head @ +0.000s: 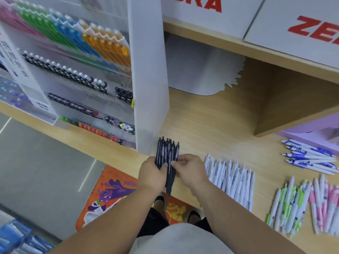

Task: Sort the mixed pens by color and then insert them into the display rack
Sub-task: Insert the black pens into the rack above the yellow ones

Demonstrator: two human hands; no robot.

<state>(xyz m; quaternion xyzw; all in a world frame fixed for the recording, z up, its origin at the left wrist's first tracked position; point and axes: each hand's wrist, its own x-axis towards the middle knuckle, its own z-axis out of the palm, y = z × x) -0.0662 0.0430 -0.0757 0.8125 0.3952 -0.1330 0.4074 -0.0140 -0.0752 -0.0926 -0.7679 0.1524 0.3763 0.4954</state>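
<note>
2 hands (152, 174) (190, 169) grip dark pens (167, 149) at counter edge (113, 153).

A light wood-grain table (211, 125) is running across the view, a raised wooden shelf (284, 107) standing on it and carrying white boxes with red lettering (192, 17) — below, a glossy grey floor (36, 162) is reflecting thin strips of light, an orange cartoon-printed floor mat (111, 178) lying on it.

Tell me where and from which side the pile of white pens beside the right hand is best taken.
Take the white pens across the middle of their barrels, from above. They lie flat on the counter, side by side and nearly parallel, so one grip across them would likely gather several at once; their ends are uneven.
</note>
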